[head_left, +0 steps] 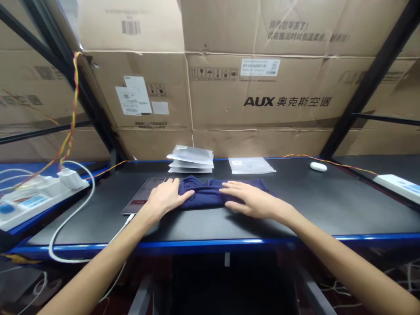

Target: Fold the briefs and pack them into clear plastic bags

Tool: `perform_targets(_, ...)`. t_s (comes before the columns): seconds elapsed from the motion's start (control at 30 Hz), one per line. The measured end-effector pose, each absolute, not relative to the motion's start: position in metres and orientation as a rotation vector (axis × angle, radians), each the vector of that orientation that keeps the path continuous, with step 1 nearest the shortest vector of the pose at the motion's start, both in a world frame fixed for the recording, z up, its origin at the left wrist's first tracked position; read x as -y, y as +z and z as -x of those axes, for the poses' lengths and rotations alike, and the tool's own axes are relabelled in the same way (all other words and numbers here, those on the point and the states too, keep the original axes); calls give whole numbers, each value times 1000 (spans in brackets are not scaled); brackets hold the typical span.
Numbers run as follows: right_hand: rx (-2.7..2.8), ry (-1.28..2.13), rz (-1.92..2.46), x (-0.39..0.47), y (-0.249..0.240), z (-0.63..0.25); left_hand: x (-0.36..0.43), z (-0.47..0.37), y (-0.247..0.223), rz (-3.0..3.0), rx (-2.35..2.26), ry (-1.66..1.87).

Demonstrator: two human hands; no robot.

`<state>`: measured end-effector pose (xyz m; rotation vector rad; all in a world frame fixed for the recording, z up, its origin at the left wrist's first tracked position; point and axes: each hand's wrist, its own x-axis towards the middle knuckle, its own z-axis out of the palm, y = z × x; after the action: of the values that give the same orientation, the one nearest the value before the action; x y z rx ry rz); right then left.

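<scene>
Head view, navy cloth [209, 197], wrinkled, long and flat, seemingly folded

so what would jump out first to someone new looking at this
Probably the bare hands mid-table: the left hand at one end of a dark blue cloth, the right hand over its other half. Behind the table rises brown cardboard with bold AUX lettering. At far left sits a white power strip crowded with plugs.
</scene>
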<state>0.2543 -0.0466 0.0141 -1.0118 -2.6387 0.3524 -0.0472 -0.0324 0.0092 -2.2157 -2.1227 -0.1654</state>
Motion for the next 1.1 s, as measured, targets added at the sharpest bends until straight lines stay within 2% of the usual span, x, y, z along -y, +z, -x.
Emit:
perform_targets(0.23,2784,381,1003,35,-6,-239,26,51,9,2547,2033,-582)
perform_targets(0.4,2752,485,979,40,-1,-246,22,50,7,2600,1914,-854)
perform_targets(0.5,2723,527,1025,38,7,-260,20,52,9,2545,1894,-858)
perform_targets(0.63,2632,396,1202,34,5,-289,19,48,20,2370,1868,-869)
perform_targets(0.83,2607,426,1313,37,-11,-303,28,1,38,2347,1708,-997)
perform_targets(1.1,2545,540,1269,34,-6,-312,36,-59,10,2663,1341,-651)
